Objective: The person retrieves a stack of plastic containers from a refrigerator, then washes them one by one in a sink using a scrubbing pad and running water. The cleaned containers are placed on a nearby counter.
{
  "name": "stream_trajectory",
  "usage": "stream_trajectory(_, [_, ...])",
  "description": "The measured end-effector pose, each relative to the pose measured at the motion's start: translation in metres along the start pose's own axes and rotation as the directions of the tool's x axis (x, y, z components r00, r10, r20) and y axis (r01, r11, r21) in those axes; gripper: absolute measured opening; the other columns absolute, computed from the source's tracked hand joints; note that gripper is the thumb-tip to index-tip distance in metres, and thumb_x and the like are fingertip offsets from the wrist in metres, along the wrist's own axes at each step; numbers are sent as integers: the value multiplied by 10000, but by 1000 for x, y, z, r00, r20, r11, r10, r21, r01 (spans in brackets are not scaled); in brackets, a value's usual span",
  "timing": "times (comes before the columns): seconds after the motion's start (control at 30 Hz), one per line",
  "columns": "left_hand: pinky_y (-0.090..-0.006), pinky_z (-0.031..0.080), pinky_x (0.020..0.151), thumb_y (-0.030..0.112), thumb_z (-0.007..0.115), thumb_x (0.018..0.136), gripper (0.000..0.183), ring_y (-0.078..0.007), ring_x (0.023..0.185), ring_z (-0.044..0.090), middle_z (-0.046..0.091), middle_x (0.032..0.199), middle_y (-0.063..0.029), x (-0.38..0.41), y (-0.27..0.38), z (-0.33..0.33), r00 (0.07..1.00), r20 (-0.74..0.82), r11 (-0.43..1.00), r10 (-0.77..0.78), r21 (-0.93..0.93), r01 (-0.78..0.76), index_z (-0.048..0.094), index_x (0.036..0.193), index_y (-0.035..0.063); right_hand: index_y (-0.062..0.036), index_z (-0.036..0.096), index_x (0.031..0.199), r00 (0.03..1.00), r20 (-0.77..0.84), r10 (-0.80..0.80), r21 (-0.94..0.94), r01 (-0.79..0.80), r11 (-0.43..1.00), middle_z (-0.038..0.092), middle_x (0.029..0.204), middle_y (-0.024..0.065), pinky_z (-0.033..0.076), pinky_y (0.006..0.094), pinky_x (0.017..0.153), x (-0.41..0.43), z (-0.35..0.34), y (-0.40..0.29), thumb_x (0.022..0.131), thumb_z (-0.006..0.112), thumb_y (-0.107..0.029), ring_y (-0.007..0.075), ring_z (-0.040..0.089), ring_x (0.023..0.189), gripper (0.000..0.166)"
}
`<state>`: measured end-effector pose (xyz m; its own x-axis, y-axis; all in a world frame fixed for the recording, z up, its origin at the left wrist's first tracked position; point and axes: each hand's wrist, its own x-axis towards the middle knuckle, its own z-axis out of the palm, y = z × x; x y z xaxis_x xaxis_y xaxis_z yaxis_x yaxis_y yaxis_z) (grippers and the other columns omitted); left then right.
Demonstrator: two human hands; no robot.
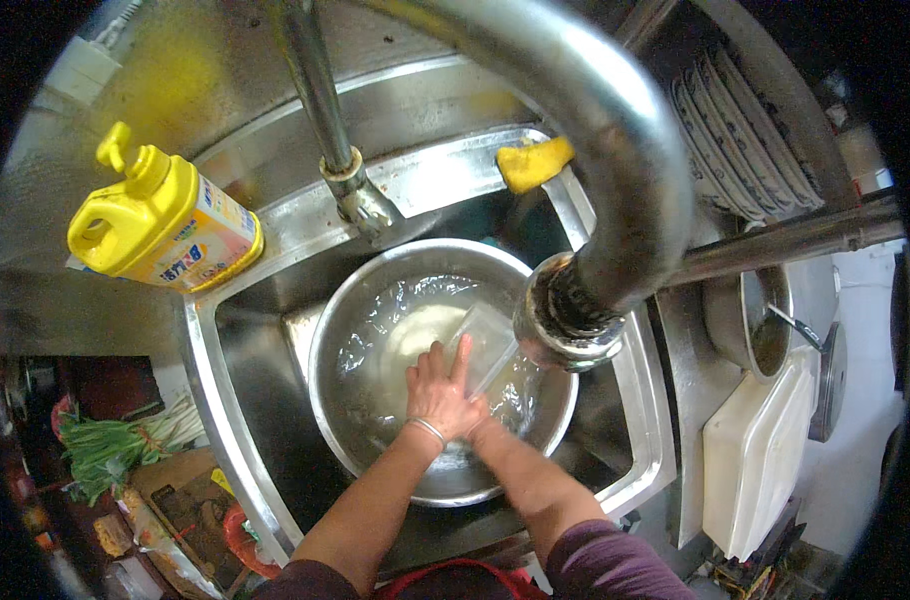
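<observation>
A round stainless steel bowl (443, 495) of water stands in the metal sink. My left hand (436, 390), with a bangle at its wrist, reaches over the bowl, fingers spread against a clear plastic container (492, 341) at the water. My right hand (479, 409) lies close beside and partly behind the left one, near the container's lower end; its fingers are mostly hidden, so its hold cannot be told. Something pale and round (425, 330) shows in the water beyond my fingers.
A large metal faucet (635, 150) arches over the bowl's right side. A yellow pump bottle (169, 217) stands on the sink's left rim, a yellow sponge (533, 165) on the back rim. Plates (747, 142), a pot (747, 322) and white trays (755, 457) are at right, green vegetables (109, 450) at left.
</observation>
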<state>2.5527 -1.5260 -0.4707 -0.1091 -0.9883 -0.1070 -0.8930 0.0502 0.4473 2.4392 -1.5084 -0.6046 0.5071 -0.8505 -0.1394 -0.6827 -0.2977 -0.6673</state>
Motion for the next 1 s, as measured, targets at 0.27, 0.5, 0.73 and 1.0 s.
stream_trajectory(0.27, [-459,341,807,305,691,562,919,-362,1013,428,392,1199,-257,-1,3,-5,999,36,999,36,1,-36,277,1363,130,-82,507,1172,847,373,378,-159,-344,926,519,1198,141,363,399,943,29,-39,21,762,538,-341,292,461,1130,486])
stream_trajectory(0.5, [-448,341,703,311,665,574,474,-341,854,440,485,894,-188,-2,0,-3,983,-169,997,75,33,-70,555,977,86,-76,548,1115,936,-170,309,168,-281,945,557,1116,155,413,389,890,39,-6,-2,747,568,-269,301,498,1073,416])
stream_trajectory(0.73, [-443,343,697,405,671,613,507,-338,875,447,485,938,-196,1,0,4,980,-186,997,68,53,-59,546,994,95,-60,557,1088,977,-40,208,87,-204,975,562,1086,170,419,391,879,8,-8,-27,739,574,-233,311,507,1051,390])
stream_trajectory(1.0, [-443,361,767,357,691,585,738,-333,947,450,441,1126,-202,6,10,-5,990,-139,998,26,59,-18,422,1206,63,-37,556,1060,979,-17,203,-58,-204,977,564,1045,191,425,402,862,0,-64,-28,726,580,-173,333,518,1010,361])
